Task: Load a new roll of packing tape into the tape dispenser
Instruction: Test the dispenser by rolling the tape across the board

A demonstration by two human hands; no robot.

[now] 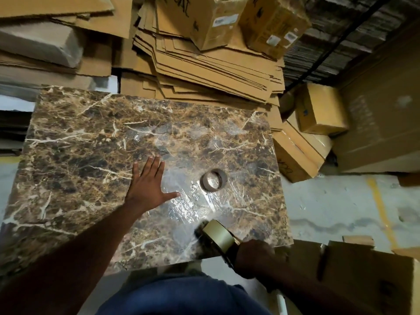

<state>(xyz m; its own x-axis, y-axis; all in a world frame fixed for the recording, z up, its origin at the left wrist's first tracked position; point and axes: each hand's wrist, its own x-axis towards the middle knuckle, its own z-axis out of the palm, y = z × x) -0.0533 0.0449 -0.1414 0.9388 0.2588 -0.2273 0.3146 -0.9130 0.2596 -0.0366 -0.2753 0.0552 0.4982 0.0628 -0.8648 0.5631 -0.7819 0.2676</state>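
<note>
A: What step is this?

B: Looks late in the load. The right hand (pixel 256 258) is closed around the handle of the tape dispenser (pixel 229 248), held at the near edge of the marble table (pixel 91 137). A tan tape roll (pixel 219 235) already sits in the dispenser, just ahead of that hand's knuckles.

A: Left hand?

B: The left hand (pixel 148 185) is open, fingers spread, palm flat on the table, holding nothing.

A: The ring on the table?

B: An empty cardboard core (pixel 213 179), lying just beyond the left thumb tip, apart from it and well ahead of the right hand. Probably the spent roll.

A: Next move?

B: My guess: find the roll's loose end and thread it toward the cutter. Can't tell if that's done, since the front of the dispenser is blurred.
</note>
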